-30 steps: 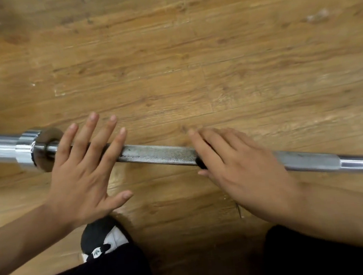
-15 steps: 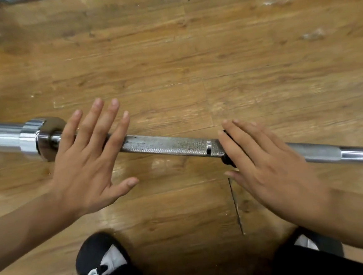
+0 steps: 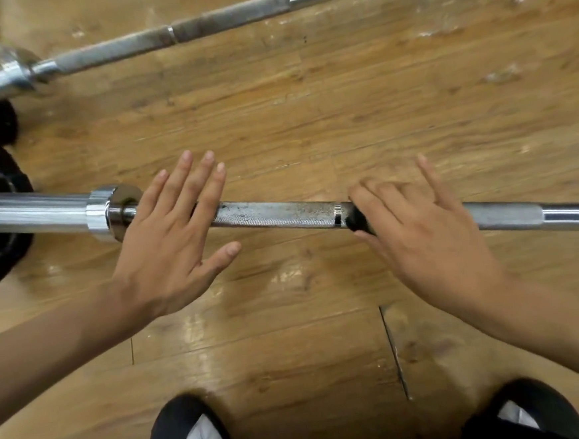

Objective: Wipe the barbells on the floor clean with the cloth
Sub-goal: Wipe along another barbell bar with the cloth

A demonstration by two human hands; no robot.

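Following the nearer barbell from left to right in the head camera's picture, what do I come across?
Chrome sleeve, collar, left hand, knurled grip, black cloth, right hand, more knurling, smooth shaft.

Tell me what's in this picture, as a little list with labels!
near barbell: lies on the wood floor, across the middle
far barbell: on the floor, at the top
left hand: flat on the near barbell, beside its collar
right hand: presses a black cloth on the near barbell
shoes: black and white, at the bottom
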